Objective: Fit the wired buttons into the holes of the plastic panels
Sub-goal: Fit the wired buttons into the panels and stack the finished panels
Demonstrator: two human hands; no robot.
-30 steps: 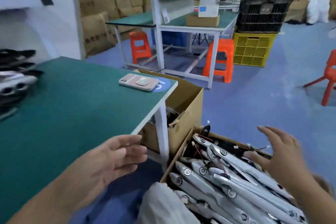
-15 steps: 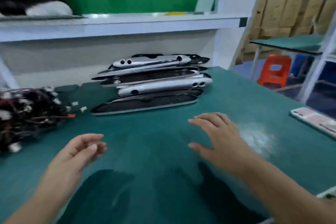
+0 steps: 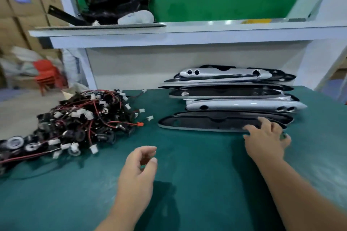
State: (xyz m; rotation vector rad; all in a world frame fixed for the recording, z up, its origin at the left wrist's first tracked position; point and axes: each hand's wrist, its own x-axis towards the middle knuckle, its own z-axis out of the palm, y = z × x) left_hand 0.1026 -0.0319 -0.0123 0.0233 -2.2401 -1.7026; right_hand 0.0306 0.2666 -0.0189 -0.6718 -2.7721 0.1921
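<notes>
A stack of long silver and black plastic panels (image 3: 231, 99) lies at the back right of the green table (image 3: 187, 184). The nearest panel (image 3: 202, 123) lies hollow side up at the front of the stack. My right hand (image 3: 266, 141) rests with fingers spread on that panel's right end, holding nothing. A tangled heap of wired buttons (image 3: 75, 124) with red and black leads and white plugs fills the left side. My left hand (image 3: 139, 172) hovers over the table's middle, fingers loosely curled and empty.
A white shelf (image 3: 187, 32) runs above the table's back edge, with a black bag (image 3: 116, 3) on it. Cardboard boxes (image 3: 22, 5) and red stools (image 3: 48, 75) stand beyond the table's left end.
The view has swung left from the box of panels on the floor to the table. My right hand has reached forward onto the nearest panel's right end. My left hand stays empty.
</notes>
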